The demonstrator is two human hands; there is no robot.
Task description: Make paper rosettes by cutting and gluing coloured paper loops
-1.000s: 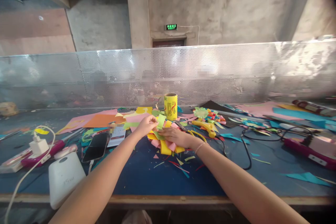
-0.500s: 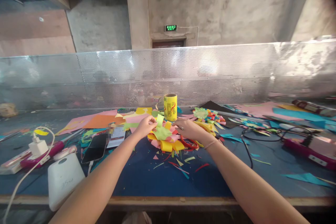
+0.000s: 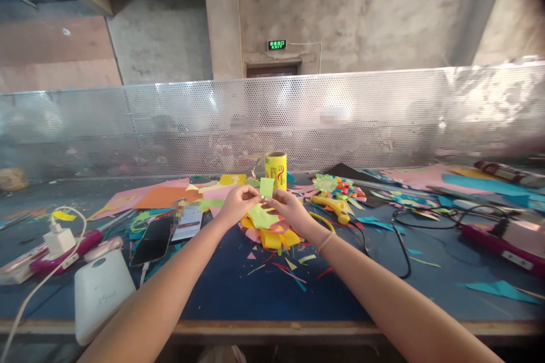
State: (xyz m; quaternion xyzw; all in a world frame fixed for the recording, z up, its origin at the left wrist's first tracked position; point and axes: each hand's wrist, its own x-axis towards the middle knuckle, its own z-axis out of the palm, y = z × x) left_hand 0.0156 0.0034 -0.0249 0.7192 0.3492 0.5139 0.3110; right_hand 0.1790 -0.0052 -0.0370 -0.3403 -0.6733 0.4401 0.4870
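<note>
Both hands meet over a paper flower with yellow, pink and light green petals, lying on the blue table. Pinched in the fingers of my left hand is the lower edge of a small light green paper strip, which stands upright. My right hand closes its fingertips on the same strip from the other side. Just behind the strip rises a yellow cylindrical roll. A yellow glue gun lies right of my right hand, its black cord running toward the right.
At left are a dark phone, a white power bank and a purple power strip. Coloured paper sheets and scraps lie around. Another purple power strip is at right. A perforated metal screen runs along the table's back.
My right hand has moved left to meet my left hand at the green strip. The strip is now more upright and slightly farther right. The glue gun beside my right wrist shows more fully.
</note>
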